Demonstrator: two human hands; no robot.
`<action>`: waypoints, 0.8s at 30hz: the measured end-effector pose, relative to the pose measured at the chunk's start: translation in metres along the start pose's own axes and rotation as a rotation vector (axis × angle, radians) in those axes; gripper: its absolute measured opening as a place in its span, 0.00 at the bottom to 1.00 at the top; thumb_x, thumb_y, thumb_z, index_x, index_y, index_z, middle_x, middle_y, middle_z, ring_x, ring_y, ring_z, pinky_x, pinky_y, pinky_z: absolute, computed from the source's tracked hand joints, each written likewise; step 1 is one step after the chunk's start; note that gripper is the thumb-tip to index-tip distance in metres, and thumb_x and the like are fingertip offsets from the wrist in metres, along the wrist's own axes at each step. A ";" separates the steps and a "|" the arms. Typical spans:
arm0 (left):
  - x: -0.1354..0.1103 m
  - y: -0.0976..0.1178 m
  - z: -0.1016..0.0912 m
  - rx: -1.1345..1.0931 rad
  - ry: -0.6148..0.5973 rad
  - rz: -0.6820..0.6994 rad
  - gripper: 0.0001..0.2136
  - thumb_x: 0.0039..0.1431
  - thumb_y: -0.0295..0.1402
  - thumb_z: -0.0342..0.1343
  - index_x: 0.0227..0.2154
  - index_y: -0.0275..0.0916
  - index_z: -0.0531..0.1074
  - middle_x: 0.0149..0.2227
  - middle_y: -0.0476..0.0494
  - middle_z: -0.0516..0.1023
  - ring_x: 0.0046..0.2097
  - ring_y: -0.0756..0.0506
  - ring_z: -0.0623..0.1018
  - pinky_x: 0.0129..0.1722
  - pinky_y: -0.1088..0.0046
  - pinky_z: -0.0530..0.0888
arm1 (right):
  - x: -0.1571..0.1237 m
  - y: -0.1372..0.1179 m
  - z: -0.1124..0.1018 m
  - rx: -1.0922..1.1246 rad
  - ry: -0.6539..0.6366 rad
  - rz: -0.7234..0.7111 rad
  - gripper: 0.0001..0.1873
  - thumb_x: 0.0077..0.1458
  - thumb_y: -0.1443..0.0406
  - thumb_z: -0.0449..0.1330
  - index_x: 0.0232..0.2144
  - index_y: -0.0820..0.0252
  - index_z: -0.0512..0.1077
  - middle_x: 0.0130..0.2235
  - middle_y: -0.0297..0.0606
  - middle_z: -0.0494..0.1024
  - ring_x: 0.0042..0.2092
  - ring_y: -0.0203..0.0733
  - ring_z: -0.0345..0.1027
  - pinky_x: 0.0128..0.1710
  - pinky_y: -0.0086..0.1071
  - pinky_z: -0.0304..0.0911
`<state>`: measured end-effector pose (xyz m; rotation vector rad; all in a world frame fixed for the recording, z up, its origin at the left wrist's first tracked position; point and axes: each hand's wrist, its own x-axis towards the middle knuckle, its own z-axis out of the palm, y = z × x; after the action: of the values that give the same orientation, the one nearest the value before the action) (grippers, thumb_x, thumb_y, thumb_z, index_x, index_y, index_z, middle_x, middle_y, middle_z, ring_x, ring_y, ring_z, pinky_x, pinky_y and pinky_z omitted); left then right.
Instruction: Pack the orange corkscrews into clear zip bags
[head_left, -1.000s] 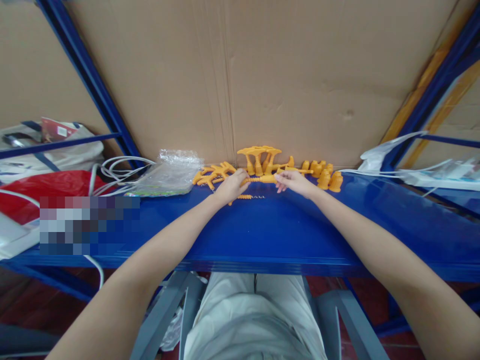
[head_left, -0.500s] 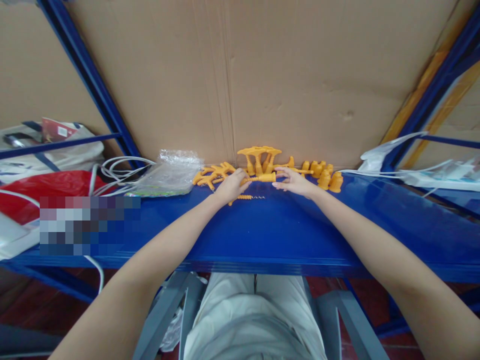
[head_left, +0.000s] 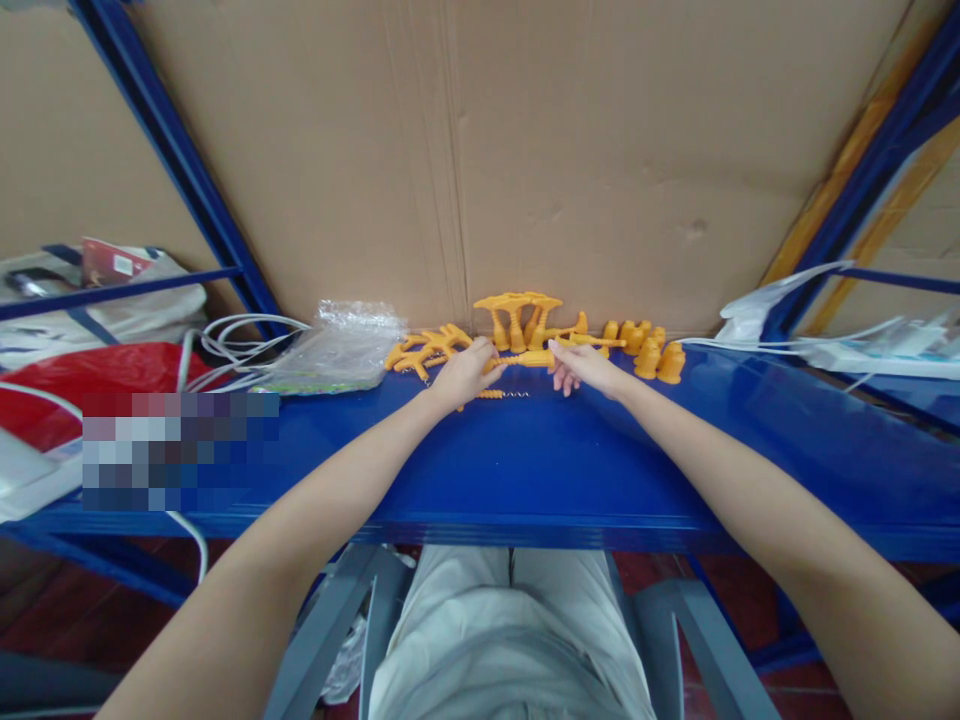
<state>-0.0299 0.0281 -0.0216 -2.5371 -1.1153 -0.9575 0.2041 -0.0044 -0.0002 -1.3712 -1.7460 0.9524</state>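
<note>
My left hand (head_left: 463, 373) and my right hand (head_left: 581, 366) meet at the far side of a blue shelf (head_left: 525, 470). Between them they hold an orange plastic rod piece (head_left: 525, 358) by its two ends, the left fingers closed round the thin ribbed end and the right fingers pinching the thicker end. A second orange ribbed rod with a metal spring (head_left: 499, 394) lies on the shelf just under my hands. Behind stand orange T-shaped parts (head_left: 517, 315). Orange forked parts (head_left: 420, 350) lie to the left, and orange cone caps (head_left: 649, 352) to the right.
A cardboard sheet (head_left: 525, 150) backs the shelf. A clear plastic bag (head_left: 337, 345), white cables (head_left: 232, 345) and a red bag (head_left: 90, 370) sit to the left. White bags and cords (head_left: 825, 340) lie at the right. Blue rack posts (head_left: 172, 160) frame the sides.
My right hand let go and opened half a second ago, then came back and pinched the thick end of the orange rod piece. My left hand stayed closed on its thin end.
</note>
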 end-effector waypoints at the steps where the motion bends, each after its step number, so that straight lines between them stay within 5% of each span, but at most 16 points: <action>1: 0.000 0.000 0.000 0.000 -0.001 -0.001 0.04 0.60 0.33 0.55 0.34 0.38 0.70 0.38 0.44 0.73 0.39 0.45 0.77 0.40 0.69 0.73 | 0.000 0.000 0.000 0.000 -0.003 -0.006 0.22 0.65 0.52 0.51 0.31 0.64 0.70 0.28 0.42 0.79 0.19 0.30 0.67 0.17 0.22 0.56; 3: 0.001 0.000 0.000 0.001 0.000 -0.002 0.04 0.61 0.33 0.55 0.34 0.38 0.70 0.37 0.44 0.73 0.39 0.45 0.77 0.40 0.69 0.73 | 0.000 0.002 -0.002 0.016 -0.005 -0.052 0.13 0.60 0.58 0.60 0.41 0.63 0.71 0.39 0.42 0.81 0.24 0.30 0.71 0.20 0.22 0.60; 6: 0.001 -0.001 0.000 -0.002 0.000 0.003 0.05 0.60 0.33 0.55 0.33 0.38 0.70 0.37 0.44 0.73 0.38 0.45 0.76 0.40 0.69 0.73 | 0.002 0.006 -0.004 0.047 0.029 -0.133 0.20 0.52 0.67 0.67 0.47 0.59 0.69 0.44 0.40 0.79 0.27 0.30 0.73 0.24 0.23 0.64; 10: 0.000 -0.001 0.000 0.004 -0.011 0.028 0.05 0.61 0.34 0.55 0.33 0.38 0.69 0.37 0.43 0.72 0.38 0.45 0.76 0.40 0.68 0.73 | 0.004 0.006 -0.002 0.038 0.011 -0.140 0.12 0.58 0.59 0.62 0.34 0.64 0.71 0.30 0.39 0.80 0.21 0.30 0.68 0.23 0.24 0.62; 15: 0.001 -0.001 -0.001 0.013 -0.019 0.063 0.05 0.61 0.34 0.54 0.33 0.38 0.69 0.39 0.43 0.73 0.39 0.45 0.76 0.41 0.69 0.74 | 0.002 0.000 0.003 0.004 0.005 0.022 0.32 0.65 0.47 0.44 0.22 0.64 0.68 0.18 0.41 0.74 0.15 0.30 0.62 0.15 0.24 0.52; 17: 0.001 -0.001 -0.001 0.013 -0.010 0.059 0.05 0.61 0.34 0.54 0.33 0.38 0.69 0.38 0.43 0.73 0.39 0.45 0.76 0.41 0.69 0.73 | 0.000 0.000 0.000 0.003 -0.017 0.043 0.30 0.65 0.47 0.45 0.27 0.65 0.70 0.24 0.43 0.78 0.16 0.30 0.64 0.14 0.23 0.51; 21: 0.002 -0.002 0.000 0.001 0.018 0.030 0.05 0.60 0.34 0.55 0.33 0.38 0.69 0.36 0.44 0.72 0.37 0.45 0.76 0.39 0.69 0.73 | 0.001 0.005 -0.007 0.038 -0.034 -0.089 0.17 0.56 0.58 0.64 0.45 0.59 0.70 0.46 0.42 0.79 0.27 0.31 0.73 0.21 0.22 0.63; 24: 0.001 -0.003 0.001 -0.012 0.030 0.023 0.05 0.60 0.34 0.56 0.33 0.38 0.69 0.36 0.44 0.72 0.37 0.45 0.76 0.39 0.69 0.73 | 0.004 0.010 -0.009 0.051 -0.011 -0.160 0.17 0.53 0.63 0.67 0.44 0.60 0.70 0.45 0.42 0.80 0.27 0.30 0.73 0.25 0.23 0.65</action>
<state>-0.0306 0.0314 -0.0220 -2.5304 -1.0730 -0.9961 0.2154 0.0023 -0.0044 -1.1768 -1.7973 0.9109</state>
